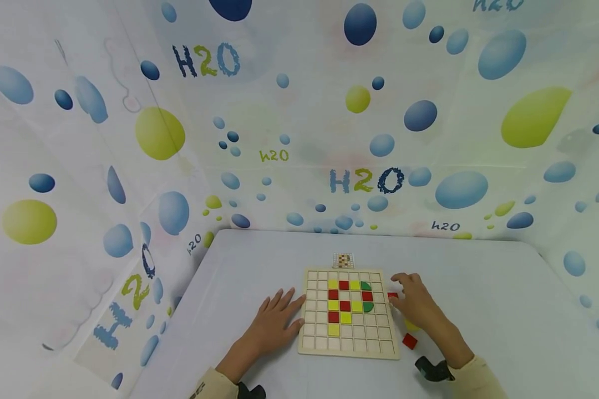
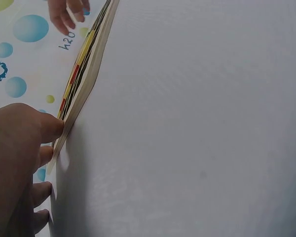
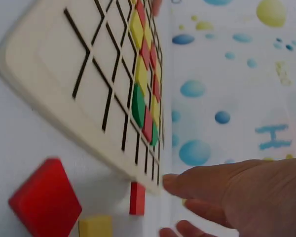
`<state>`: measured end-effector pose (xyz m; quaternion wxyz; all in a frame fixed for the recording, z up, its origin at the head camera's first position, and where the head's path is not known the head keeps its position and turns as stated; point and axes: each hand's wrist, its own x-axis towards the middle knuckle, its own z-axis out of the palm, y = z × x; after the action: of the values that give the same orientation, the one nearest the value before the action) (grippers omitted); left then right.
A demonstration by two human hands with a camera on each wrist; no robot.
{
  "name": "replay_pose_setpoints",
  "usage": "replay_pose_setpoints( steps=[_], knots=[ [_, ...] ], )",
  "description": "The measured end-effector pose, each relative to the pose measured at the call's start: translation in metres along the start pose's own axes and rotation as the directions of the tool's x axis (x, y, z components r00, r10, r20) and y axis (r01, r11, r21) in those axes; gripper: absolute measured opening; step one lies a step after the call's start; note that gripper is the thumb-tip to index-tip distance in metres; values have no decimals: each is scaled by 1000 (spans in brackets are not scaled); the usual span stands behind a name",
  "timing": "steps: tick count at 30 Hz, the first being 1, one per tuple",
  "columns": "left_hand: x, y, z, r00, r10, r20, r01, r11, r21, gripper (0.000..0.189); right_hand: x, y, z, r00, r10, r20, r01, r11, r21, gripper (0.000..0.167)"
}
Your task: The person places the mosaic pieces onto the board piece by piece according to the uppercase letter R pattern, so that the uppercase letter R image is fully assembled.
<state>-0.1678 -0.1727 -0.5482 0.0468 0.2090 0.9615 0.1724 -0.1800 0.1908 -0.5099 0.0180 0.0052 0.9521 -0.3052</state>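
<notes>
A wooden grid board (image 1: 349, 348) lies on the white table, with red, yellow and green tiles set in some of its squares. My left hand (image 1: 273, 324) is spread flat beside it, thumb and a fingertip at the left edge. In the left wrist view the thumb (image 2: 52, 127) meets the board's rim. To the right of the board hovers my right hand (image 1: 414, 302), fingers loosely bent and apart, with nothing seen between them. Below it a red tile (image 1: 392, 295) lies close to the board's edge, and a yellow tile (image 1: 412, 326) is partly covered by the hand.
Another red tile (image 1: 409, 341) sits near the board's lower right corner. A small printed card (image 1: 343, 260) with a coloured grid pattern lies just past the board's far edge. A patterned curtain (image 1: 299, 111) with blue and green dots rises behind the table (image 1: 229, 260).
</notes>
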Motion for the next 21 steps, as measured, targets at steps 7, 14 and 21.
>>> replay_pose_setpoints(
  steps=[7, 14, 21],
  knots=[
    [0, 0, 1, 1000, -1, 6, 1, 1000, 7, 60, 14, 22, 6, 995, -46, 92, 50, 998, -49, 28],
    [0, 0, 1, 1000, -4, 0, 4, 1000, 10, 60, 20, 31, 12, 992, -85, 98, 88, 996, -23, 24],
    [0, 0, 2, 1000, -3, -8, 3, 1000, 13, 60, 18, 36, 14, 991, -95, 98, 96, 995, -12, 23]
  ],
)
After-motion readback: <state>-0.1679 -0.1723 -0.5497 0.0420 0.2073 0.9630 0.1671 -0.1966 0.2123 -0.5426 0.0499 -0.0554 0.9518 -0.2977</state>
